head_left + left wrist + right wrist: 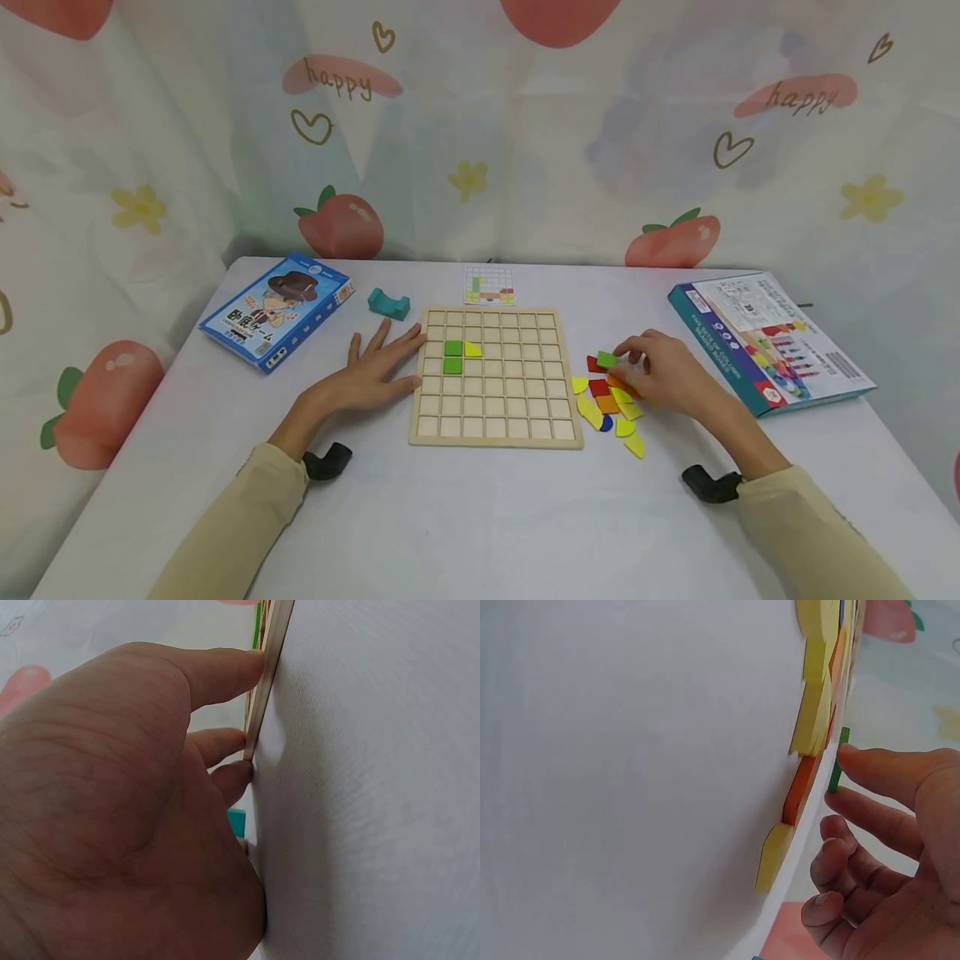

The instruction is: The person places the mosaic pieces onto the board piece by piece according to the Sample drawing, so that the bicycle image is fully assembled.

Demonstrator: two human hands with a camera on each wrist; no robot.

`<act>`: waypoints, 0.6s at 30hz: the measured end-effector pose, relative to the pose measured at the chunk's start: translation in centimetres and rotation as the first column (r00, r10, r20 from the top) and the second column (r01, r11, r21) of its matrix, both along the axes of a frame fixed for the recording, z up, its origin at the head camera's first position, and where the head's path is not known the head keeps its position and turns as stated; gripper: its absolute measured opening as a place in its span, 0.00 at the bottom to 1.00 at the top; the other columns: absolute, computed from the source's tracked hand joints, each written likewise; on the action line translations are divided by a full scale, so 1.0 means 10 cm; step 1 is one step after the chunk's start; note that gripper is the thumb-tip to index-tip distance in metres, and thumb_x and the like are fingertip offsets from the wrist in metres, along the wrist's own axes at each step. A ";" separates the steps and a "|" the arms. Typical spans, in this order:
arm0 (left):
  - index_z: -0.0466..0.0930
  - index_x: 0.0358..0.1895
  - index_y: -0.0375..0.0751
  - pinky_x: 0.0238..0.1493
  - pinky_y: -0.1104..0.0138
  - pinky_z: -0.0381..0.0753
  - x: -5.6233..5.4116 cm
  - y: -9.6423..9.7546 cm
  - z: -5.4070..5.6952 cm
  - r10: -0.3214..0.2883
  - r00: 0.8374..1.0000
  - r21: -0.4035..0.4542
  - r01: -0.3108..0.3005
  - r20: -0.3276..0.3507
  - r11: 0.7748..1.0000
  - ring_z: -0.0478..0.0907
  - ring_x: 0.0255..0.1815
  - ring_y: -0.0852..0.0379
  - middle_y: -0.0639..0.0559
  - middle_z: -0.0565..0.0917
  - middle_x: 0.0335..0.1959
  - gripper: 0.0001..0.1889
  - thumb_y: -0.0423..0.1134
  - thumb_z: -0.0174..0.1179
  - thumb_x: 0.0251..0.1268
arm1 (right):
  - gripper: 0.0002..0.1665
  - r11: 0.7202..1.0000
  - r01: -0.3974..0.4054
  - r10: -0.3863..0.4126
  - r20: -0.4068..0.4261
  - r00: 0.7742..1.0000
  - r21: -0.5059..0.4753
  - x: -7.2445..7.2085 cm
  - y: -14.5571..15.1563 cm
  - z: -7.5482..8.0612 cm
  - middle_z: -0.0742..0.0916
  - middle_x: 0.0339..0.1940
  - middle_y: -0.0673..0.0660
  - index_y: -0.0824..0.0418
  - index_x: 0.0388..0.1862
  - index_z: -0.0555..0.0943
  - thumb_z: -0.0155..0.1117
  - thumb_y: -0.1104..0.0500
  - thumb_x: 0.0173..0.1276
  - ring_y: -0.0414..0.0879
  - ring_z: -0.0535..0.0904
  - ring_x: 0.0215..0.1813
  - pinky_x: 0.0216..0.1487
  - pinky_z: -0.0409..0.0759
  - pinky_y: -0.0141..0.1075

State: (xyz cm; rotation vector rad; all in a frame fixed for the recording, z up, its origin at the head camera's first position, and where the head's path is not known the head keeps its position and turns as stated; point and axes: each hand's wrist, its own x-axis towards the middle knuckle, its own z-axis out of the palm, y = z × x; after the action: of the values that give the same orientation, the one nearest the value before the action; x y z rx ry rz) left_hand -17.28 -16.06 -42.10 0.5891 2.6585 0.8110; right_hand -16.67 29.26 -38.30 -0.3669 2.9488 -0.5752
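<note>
A wooden grid board (495, 440) lies on the table, with two green squares (453, 365) one above the other and a yellow quarter-round piece (472, 349) in its cells. My left hand (369, 370) rests at the board's left edge, fingers spread and fairly straight; in the left wrist view its thumb and fingertips touch the wooden side. Right of the board, my right hand (663, 372) pinches a green square tile (838, 761) between thumb and index finger, over a loose heap of yellow pieces (589, 411), red pieces (599, 387), orange pieces (607, 404) and a blue piece (607, 423).
A small pattern card (490, 286) lies behind the board. At the back left are a blue card-game box (277, 312) and a teal curved block (389, 303). A flat toy box (772, 342) lies at the right. A printed cloth (525, 167) hangs behind the table.
</note>
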 end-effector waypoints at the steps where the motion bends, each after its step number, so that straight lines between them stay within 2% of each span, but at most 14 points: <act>1: 0.53 0.87 0.53 0.79 0.30 0.13 0.00 0.00 0.00 0.000 1.000 0.000 0.000 -0.001 1.000 0.22 0.90 0.36 0.52 0.46 0.91 0.39 0.53 0.56 0.79 | 0.19 1.000 -0.002 0.002 -0.002 1.000 -0.003 0.01 -0.02 0.01 0.85 0.44 0.61 0.62 0.57 0.87 0.72 0.54 0.72 0.50 0.77 0.43 0.38 0.78 0.32; 12: 0.53 0.87 0.53 0.79 0.30 0.13 0.01 0.00 -0.01 0.005 1.000 0.011 -0.005 -0.006 1.000 0.22 0.90 0.35 0.51 0.47 0.91 0.39 0.53 0.56 0.79 | 0.15 0.999 -0.041 0.041 -0.037 0.998 -0.020 0.08 -0.33 0.06 0.85 0.41 0.59 0.60 0.53 0.88 0.73 0.55 0.72 0.47 0.76 0.40 0.35 0.78 0.29; 18: 0.53 0.87 0.53 0.80 0.30 0.13 0.02 0.00 0.00 0.006 1.000 0.016 -0.006 -0.011 1.000 0.22 0.90 0.36 0.51 0.47 0.91 0.39 0.53 0.56 0.79 | 0.15 0.996 -0.081 0.079 -0.041 0.996 -0.042 0.11 -0.50 0.08 0.84 0.41 0.58 0.60 0.54 0.88 0.74 0.57 0.71 0.48 0.77 0.42 0.38 0.80 0.31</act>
State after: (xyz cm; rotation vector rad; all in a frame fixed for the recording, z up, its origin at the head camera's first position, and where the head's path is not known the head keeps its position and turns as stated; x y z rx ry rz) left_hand -17.05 -16.01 -42.14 0.5913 2.6673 0.8344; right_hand -15.59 24.29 -37.54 -0.5040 2.9470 -0.6295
